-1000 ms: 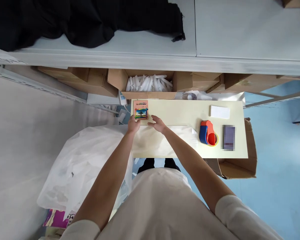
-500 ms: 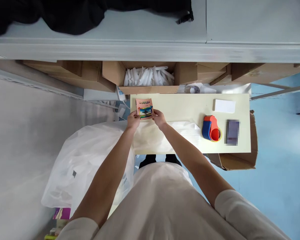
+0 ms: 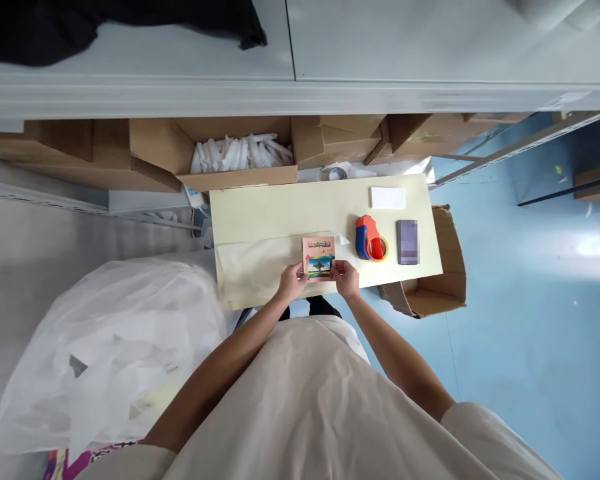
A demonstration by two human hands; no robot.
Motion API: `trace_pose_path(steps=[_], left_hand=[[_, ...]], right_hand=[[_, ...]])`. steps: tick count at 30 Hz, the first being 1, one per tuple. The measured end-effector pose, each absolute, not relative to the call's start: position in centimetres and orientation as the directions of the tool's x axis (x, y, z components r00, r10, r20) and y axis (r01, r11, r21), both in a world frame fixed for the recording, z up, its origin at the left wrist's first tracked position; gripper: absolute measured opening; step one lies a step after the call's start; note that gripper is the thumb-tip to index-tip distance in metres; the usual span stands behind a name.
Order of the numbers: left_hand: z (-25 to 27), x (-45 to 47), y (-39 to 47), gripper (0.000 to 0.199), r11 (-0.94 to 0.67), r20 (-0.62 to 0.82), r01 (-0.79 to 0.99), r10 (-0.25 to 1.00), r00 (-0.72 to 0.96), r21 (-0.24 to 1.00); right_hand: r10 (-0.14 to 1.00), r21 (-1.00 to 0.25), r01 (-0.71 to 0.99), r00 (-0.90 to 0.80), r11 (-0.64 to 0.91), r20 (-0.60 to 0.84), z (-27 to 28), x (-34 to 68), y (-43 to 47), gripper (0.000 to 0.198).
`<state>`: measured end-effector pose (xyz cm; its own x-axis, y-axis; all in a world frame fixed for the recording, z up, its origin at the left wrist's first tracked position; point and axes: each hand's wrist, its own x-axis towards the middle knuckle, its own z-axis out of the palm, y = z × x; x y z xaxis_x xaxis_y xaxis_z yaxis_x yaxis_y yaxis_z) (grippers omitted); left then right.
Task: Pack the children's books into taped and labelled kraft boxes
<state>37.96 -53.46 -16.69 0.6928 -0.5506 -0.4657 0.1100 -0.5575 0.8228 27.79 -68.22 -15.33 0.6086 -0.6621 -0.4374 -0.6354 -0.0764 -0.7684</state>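
Observation:
A small pink booklet with a tree picture on its cover is held between my two hands. My left hand grips its lower left edge, while my right hand pinches the lower right edge. Beneath it, a translucent white plastic sheet lies along the front of the pale table. To the right of my hands stands a red and blue tape dispenser with a yellow-edged roll.
A white box and a dark pixelated rectangle lie at the table's right. Behind it, a carton holds white wrapped packets. A large plastic bag bulges at left; an open carton stands at right.
My hands have brought the booklet back toward my body and over to the right, above the plastic sheet. The camera view has also turned to the right.

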Motion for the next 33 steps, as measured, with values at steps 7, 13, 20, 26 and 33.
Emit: trace_pose_path(steps=[7,13,20,26,33], left_hand=[[-17.8,34.3,-56.9,0.036,-0.609,-0.462,0.005,-0.596,0.657,0.793],[-18.1,33.6,-57.6,0.046,-0.666,-0.445,-0.056,-0.556,0.702,0.744],[-17.6,32.6,-57.6,0.045,-0.634,-0.331,-0.317,-0.691,0.643,0.706],[-17.9,32.9,-57.3,0.042,-0.606,-0.304,-0.332,-0.710,0.635,0.723],[-18.2,32.9,-57.2,0.039,-0.605,-0.310,-0.304,-0.701,0.643,0.736]], right_hand=[[-0.667,-0.690,-0.703,0.599,-0.173,-0.443,-16.9,24.8,-71.2,0.019],[-0.631,-0.629,-0.702,0.662,-0.333,-0.405,-18.3,24.8,-72.2,0.024],[-0.657,-0.615,-0.629,0.719,-0.475,-0.227,-19.1,23.2,-71.2,0.052],[-0.706,-0.624,-0.760,0.543,-0.182,-0.456,-19.3,24.8,-72.3,0.063],[-0.618,-0.633,-0.762,0.564,-0.135,-0.547,-18.7,25.7,-73.0,0.028]])
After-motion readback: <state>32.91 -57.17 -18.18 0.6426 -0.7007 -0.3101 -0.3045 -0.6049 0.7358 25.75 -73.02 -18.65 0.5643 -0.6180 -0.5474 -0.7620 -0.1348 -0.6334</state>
